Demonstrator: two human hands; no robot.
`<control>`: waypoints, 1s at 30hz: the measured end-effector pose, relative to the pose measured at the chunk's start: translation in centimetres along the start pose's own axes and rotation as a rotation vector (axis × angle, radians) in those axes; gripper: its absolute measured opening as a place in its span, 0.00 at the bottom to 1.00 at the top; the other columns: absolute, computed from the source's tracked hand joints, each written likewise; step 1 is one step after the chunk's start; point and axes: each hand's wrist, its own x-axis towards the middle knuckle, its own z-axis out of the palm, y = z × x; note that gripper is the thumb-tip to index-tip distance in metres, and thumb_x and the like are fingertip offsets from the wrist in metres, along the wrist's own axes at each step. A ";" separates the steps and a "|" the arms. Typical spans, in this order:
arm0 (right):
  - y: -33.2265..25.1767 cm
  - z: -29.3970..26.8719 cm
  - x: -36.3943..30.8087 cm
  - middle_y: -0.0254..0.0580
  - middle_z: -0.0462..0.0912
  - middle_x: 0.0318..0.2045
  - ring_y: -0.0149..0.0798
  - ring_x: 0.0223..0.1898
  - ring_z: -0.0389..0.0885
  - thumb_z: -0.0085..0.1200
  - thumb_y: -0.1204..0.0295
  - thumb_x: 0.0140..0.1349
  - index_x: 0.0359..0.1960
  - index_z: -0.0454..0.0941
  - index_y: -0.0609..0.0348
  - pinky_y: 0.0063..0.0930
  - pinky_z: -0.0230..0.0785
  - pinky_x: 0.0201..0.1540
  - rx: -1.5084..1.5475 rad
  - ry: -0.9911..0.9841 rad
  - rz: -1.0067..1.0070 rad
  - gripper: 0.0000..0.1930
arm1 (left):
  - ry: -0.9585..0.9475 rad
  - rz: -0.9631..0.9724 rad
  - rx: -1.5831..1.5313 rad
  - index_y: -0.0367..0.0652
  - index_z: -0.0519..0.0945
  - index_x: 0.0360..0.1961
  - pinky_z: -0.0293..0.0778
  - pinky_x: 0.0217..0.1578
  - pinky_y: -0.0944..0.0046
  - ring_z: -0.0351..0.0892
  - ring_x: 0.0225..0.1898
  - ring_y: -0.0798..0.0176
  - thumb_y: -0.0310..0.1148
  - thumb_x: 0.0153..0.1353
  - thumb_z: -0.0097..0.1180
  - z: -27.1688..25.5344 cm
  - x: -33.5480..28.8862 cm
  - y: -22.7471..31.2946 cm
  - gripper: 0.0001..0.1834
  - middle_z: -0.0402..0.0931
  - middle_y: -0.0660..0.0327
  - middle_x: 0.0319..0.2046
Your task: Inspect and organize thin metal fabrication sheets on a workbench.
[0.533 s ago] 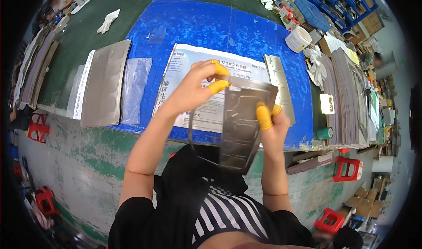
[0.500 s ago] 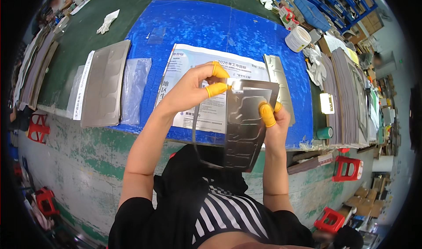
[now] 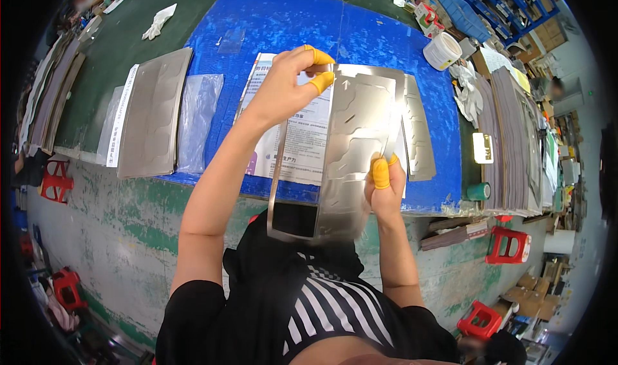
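A thin silvery metal sheet (image 3: pixel 357 127) with stepped outlines is held up tilted over the table's near edge. My left hand (image 3: pixel 286 85), with yellow finger cots, pinches its upper left corner between thumb and forefinger. Lower on its right edge my right hand (image 3: pixel 387 194) grips it, the capped thumb on the face. Along the sheet's left side runs a narrow rim around a see-through area; I cannot tell whether that is a cutout or clear film. Behind the sheet, a printed newspaper page (image 3: pixel 299 146) lies partly hidden. Another similar metal plate (image 3: pixel 420 133) rests to its right.
A blue mat (image 3: pixel 277 27) covers the table's middle. At left lie a stack of grey plates (image 3: pixel 154 114) and a clear plastic bag (image 3: pixel 198 123). Stacked sheets (image 3: pixel 508 146), white gloves (image 3: pixel 467 94), a white tub (image 3: pixel 441 51) and a green roll (image 3: pixel 477 191) stand at right.
Both hands have kept their grip. The sheet's top has moved up and away from me, and its face now catches bright light. My left hand has risen with it.
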 end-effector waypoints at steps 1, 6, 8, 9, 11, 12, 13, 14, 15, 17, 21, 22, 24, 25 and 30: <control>0.1 0.1 0.2 0.25 0.69 0.26 0.17 0.24 0.62 0.43 0.68 0.63 0.44 0.68 0.62 0.11 0.54 0.26 0.220 0.009 0.002 0.12 | -0.001 -0.001 -0.001 0.40 0.74 0.40 0.65 0.39 0.65 0.71 0.35 0.62 0.29 0.48 0.56 0.4 0.1 0.3 0.16 0.73 0.59 0.33; 0.1 -0.2 0.8 0.30 0.73 0.32 0.18 0.29 0.66 0.41 0.70 0.64 0.46 0.67 0.64 0.11 0.57 0.30 0.212 0.206 -0.003 0.13 | 0.383 0.242 0.534 0.40 0.76 0.37 0.67 0.37 0.61 0.70 0.38 0.55 0.33 0.46 0.60 1.0 -2.4 3.2 0.16 0.72 0.57 0.35; 0.1 -0.3 1.0 0.26 0.67 0.24 0.16 0.20 0.59 0.41 0.67 0.64 0.42 0.68 0.62 0.10 0.49 0.20 0.134 0.226 0.004 0.11 | 0.176 0.142 0.290 0.37 0.77 0.36 0.68 0.33 0.62 0.72 0.33 0.56 0.31 0.48 0.58 1.5 -4.9 3.2 0.13 0.73 0.55 0.31; -0.1 -0.1 1.2 0.21 0.62 0.15 0.14 0.11 0.52 0.42 0.65 0.64 0.38 0.68 0.59 0.10 0.41 0.11 0.058 0.240 0.009 0.11 | 0.062 0.105 0.151 0.35 0.77 0.34 0.69 0.31 0.63 0.73 0.30 0.58 0.29 0.49 0.57 2.0 -6.3 3.0 0.11 0.73 0.54 0.29; 0.0 0.0 1.4 0.21 0.62 0.14 0.14 0.10 0.51 0.42 0.64 0.64 0.38 0.68 0.59 0.10 0.40 0.10 0.076 0.263 0.028 0.11 | -0.098 -0.119 -0.022 0.35 0.78 0.34 0.70 0.30 0.66 0.74 0.29 0.62 0.27 0.51 0.55 2.5 -7.5 3.9 0.09 0.75 0.56 0.27; 0.3 -0.2 1.5 0.25 0.68 0.21 0.15 0.16 0.57 0.41 0.65 0.64 0.41 0.68 0.61 0.10 0.46 0.14 0.110 0.234 0.010 0.12 | -0.250 -0.339 -0.193 0.34 0.78 0.33 0.70 0.29 0.69 0.76 0.29 0.67 0.25 0.53 0.54 2.6 -7.8 4.2 0.07 0.76 0.58 0.26; 0.4 -0.3 1.6 0.28 0.74 0.28 0.16 0.21 0.64 0.40 0.66 0.65 0.43 0.68 0.63 0.09 0.52 0.18 0.145 0.206 -0.009 0.13 | -0.249 -0.341 -0.192 0.34 0.78 0.33 0.70 0.29 0.69 0.76 0.29 0.67 0.25 0.53 0.54 2.6 -8.0 4.2 0.07 0.76 0.58 0.26; 0.4 -0.2 1.6 0.28 0.74 0.28 0.16 0.21 0.64 0.40 0.66 0.65 0.43 0.68 0.63 0.09 0.52 0.18 0.146 0.205 -0.007 0.13 | -0.259 -0.447 -0.300 0.33 0.77 0.33 0.70 0.29 0.70 0.76 0.29 0.70 0.25 0.54 0.53 2.6 -8.1 4.3 0.07 0.76 0.57 0.26; 0.3 -0.1 1.5 0.28 0.73 0.27 0.16 0.20 0.63 0.40 0.66 0.65 0.43 0.69 0.62 0.10 0.51 0.18 0.128 0.195 0.029 0.13 | -0.270 -0.551 -0.410 0.32 0.77 0.34 0.70 0.29 0.72 0.76 0.30 0.72 0.25 0.54 0.53 2.6 -8.2 4.3 0.07 0.77 0.57 0.25; 0.4 -0.1 1.4 0.27 0.72 0.26 0.16 0.19 0.61 0.40 0.66 0.65 0.43 0.69 0.62 0.10 0.50 0.17 0.109 0.188 0.067 0.12 | -0.293 -0.575 -0.361 0.32 0.77 0.34 0.70 0.29 0.73 0.77 0.30 0.72 0.25 0.54 0.53 2.6 -8.1 4.3 0.07 0.77 0.57 0.25; 0.7 -0.3 1.1 0.26 0.71 0.25 0.17 0.20 0.61 0.40 0.67 0.65 0.43 0.69 0.61 0.12 0.51 0.19 0.005 0.175 0.135 0.12 | -0.265 -0.504 -0.147 0.32 0.76 0.30 0.70 0.26 0.70 0.78 0.26 0.66 0.23 0.52 0.52 3.0 -8.1 4.1 0.05 0.76 0.56 0.22; 0.7 -0.2 1.0 0.26 0.71 0.24 0.17 0.20 0.61 0.40 0.67 0.65 0.43 0.69 0.62 0.12 0.51 0.19 -0.115 0.192 0.158 0.12 | -0.265 -0.504 -0.147 0.32 0.76 0.30 0.70 0.26 0.70 0.78 0.26 0.66 0.23 0.52 0.52 3.5 -8.4 3.8 0.05 0.76 0.56 0.22; 1.0 0.4 1.0 0.26 0.69 0.21 0.18 0.20 0.61 0.42 0.69 0.64 0.37 0.69 0.63 0.14 0.53 0.20 -0.277 0.249 0.012 0.09 | -0.077 -0.081 0.358 0.34 0.75 0.26 0.69 0.23 0.65 0.75 0.22 0.57 0.21 0.49 0.52 4.6 -8.9 3.3 0.02 0.74 0.54 0.20; 1.2 0.7 1.1 0.27 0.67 0.17 0.20 0.20 0.60 0.44 0.71 0.62 0.31 0.69 0.64 0.15 0.54 0.21 -0.438 0.304 -0.136 0.08 | -0.078 -0.081 0.357 0.34 0.75 0.26 0.69 0.23 0.65 0.75 0.22 0.57 0.21 0.49 0.52 4.8 -9.0 3.3 0.02 0.74 0.54 0.20; 1.9 -0.3 2.3 0.34 0.70 0.19 0.25 0.22 0.65 0.39 0.72 0.63 0.30 0.69 0.64 0.19 0.60 0.25 -0.236 0.226 0.144 0.08 | -0.139 -0.099 0.120 0.36 0.74 0.24 0.68 0.23 0.59 0.73 0.23 0.51 0.23 0.45 0.54 4.8 -8.8 3.9 0.04 0.73 0.53 0.21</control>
